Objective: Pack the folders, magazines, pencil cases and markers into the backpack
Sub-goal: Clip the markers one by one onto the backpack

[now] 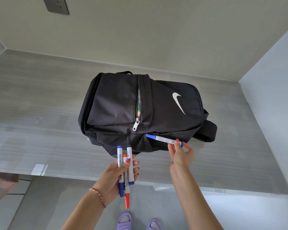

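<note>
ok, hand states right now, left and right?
Left hand: grips three markers.
Right hand: pinches one blue marker beside the backpack.

backpack point(116, 103) contents mostly hidden

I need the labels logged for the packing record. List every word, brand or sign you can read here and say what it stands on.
"BOARD": printed along the blue-capped marker held in the left hand; its remaining print is cut off or too small.
White swoosh logo, no letters: on the black backpack.
Fine print on the marker pinched by the right hand: too blurred to read.
</note>
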